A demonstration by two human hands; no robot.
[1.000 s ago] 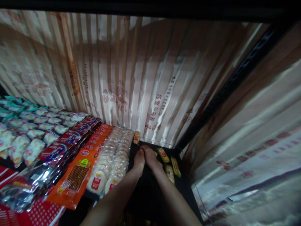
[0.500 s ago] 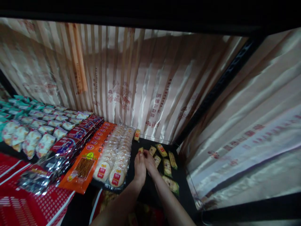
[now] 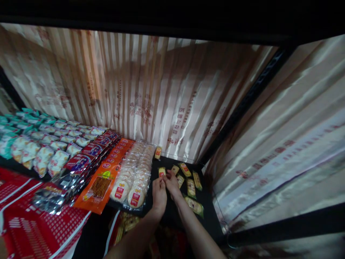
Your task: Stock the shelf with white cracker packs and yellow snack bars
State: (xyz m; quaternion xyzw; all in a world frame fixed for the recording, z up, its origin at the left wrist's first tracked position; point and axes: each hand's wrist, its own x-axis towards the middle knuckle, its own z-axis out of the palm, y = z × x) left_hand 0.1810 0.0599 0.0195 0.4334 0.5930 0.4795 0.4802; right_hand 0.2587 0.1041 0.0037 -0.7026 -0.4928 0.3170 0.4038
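My left hand (image 3: 159, 193) and my right hand (image 3: 171, 184) reach side by side onto a dark shelf (image 3: 210, 216), fingertips close together. Both pinch a small yellow snack packet (image 3: 162, 172) lying just beyond the fingers. Several more small yellow-and-green packets (image 3: 191, 187) are scattered on the dark surface to the right of my right hand. One packet (image 3: 158, 153) stands at the back by the wall.
Rows of packaged goods fill the shelf to the left: round white cakes in clear wrap (image 3: 133, 172), orange packs (image 3: 104, 180), dark red packs (image 3: 86, 156), white and green bags (image 3: 40, 144). A pleated satin curtain (image 3: 151, 93) backs the shelf. A black post (image 3: 242, 104) rises at right.
The view has tilted down and pulled back. My hands have drawn slightly toward me and now pinch a yellow packet; more loose packets show beside my right hand.
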